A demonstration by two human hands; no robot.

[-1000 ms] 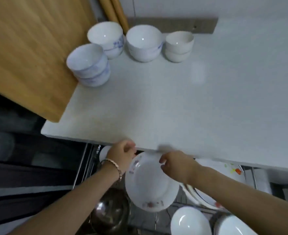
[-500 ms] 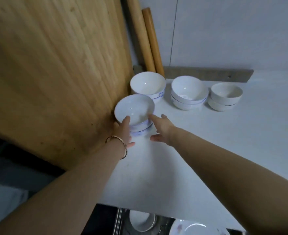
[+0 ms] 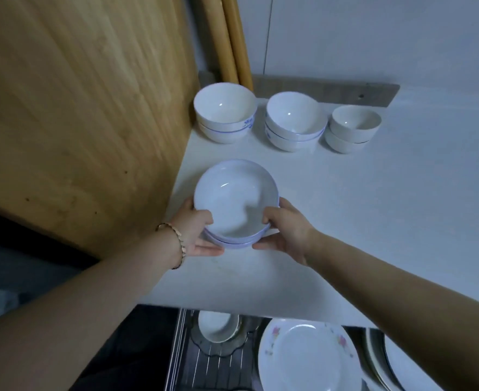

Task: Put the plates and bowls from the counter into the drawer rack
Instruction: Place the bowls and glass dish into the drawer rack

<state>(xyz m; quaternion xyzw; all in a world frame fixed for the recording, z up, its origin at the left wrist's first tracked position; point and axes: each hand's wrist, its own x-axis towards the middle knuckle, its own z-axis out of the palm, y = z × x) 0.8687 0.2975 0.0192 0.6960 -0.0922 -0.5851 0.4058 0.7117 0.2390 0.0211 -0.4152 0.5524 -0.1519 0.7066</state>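
A stack of white bowls with blue rims (image 3: 234, 198) is held above the white counter (image 3: 387, 210), tilted toward me. My left hand (image 3: 197, 232) grips its left side and my right hand (image 3: 284, 231) grips its right side. Three more stacks of white bowls stand at the back of the counter: one on the left (image 3: 224, 111), one in the middle (image 3: 294, 119), a smaller one on the right (image 3: 352, 128). Below the counter edge the open drawer rack (image 3: 193, 362) holds a floral plate (image 3: 306, 356), a small bowl (image 3: 217, 325) and more plates (image 3: 387, 359).
A large wooden board (image 3: 86, 108) leans along the left side of the counter. Two wooden rolling pins (image 3: 227, 35) stand in the back corner against the wall. A grey strip (image 3: 331, 90) runs along the wall behind the bowls.
Both hands left the floral plate in the drawer rack, reached up to the front-left bowl stack, closed on it, and have drawn it toward me away from the board.
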